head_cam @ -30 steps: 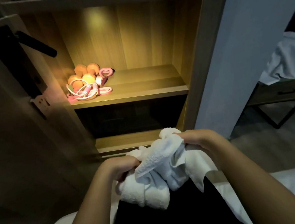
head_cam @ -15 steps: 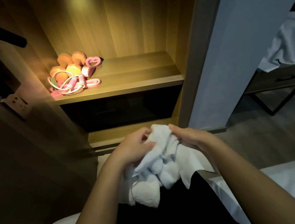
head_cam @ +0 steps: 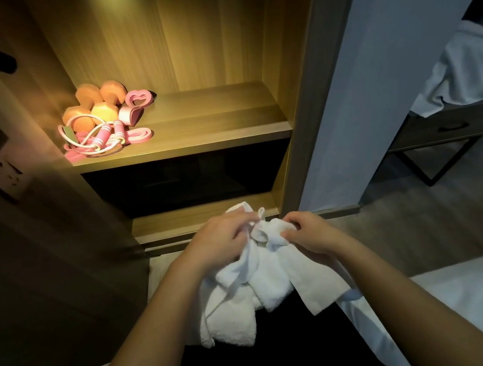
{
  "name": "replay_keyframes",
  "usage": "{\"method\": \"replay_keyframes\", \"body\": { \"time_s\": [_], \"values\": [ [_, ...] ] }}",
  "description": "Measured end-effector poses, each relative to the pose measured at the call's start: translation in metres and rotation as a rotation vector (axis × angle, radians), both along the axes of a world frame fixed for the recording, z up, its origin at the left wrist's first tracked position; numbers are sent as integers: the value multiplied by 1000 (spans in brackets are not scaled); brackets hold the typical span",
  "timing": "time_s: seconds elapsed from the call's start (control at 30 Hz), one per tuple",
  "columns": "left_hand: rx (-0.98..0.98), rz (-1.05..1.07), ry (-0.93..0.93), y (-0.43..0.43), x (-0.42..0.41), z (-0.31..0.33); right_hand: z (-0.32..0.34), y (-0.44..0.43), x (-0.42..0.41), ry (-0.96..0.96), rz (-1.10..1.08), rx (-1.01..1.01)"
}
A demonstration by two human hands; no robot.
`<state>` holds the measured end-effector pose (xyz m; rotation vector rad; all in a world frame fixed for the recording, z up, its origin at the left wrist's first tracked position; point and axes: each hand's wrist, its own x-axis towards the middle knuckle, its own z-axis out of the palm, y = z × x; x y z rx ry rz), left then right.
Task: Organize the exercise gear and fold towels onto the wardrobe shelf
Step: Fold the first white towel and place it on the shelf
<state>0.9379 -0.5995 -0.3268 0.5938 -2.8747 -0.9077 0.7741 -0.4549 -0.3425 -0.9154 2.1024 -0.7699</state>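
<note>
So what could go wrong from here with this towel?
The white towel is bunched between the left hand and right hand with ends hanging loose, so the fold may come out lopsided. The skipping rope lies looped near the front edge of the lit shelf; a towel slid in carelessly might snag it.

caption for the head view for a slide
Both hands grip a crumpled towel below the shelf holding gear.

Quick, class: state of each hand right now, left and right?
Left hand: fingers curled, gripping the bunched white towel.
Right hand: pinching the same towel's upper edge.
</note>
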Motion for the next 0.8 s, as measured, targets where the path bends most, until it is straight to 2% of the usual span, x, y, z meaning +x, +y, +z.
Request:
{"method": "replay_keyframes", "body": {
  "time_s": [0.1, 0.17, 0.23, 0.3, 0.4, 0.47, 0.57, 0.67, 0.8],
  "values": [
    [-74, -113, -32, 7, -18, 4, -1, -2, 1, 48, 27, -40],
    [-141, -98, -88, 6, -29, 1, -4, -1, 0, 57, -11, -19],
    [-127, 32, -136, 1, -33, -12, -8, 1, -2, 99, -85, 3],
    [-8, 200, -165, -5, -34, -24, -11, 4, -3, 232, -92, -5],
    [63, 349, -182, -9, -34, -35, -10, 5, 1, 460, -3, -26],
    [54, 380, -203, -10, -36, -37, -8, 3, 7, 510, 102, 71],
    [38, 375, -220, -8, -35, -40, -8, -1, 13, 408, 267, 287],
    [72, 382, -206, -9, -31, -44, -8, 1, 14, 268, 323, 344],
    [130, 406, -169, -12, -27, -48, -3, -2, 7, 179, 357, 343]
  ]
}}
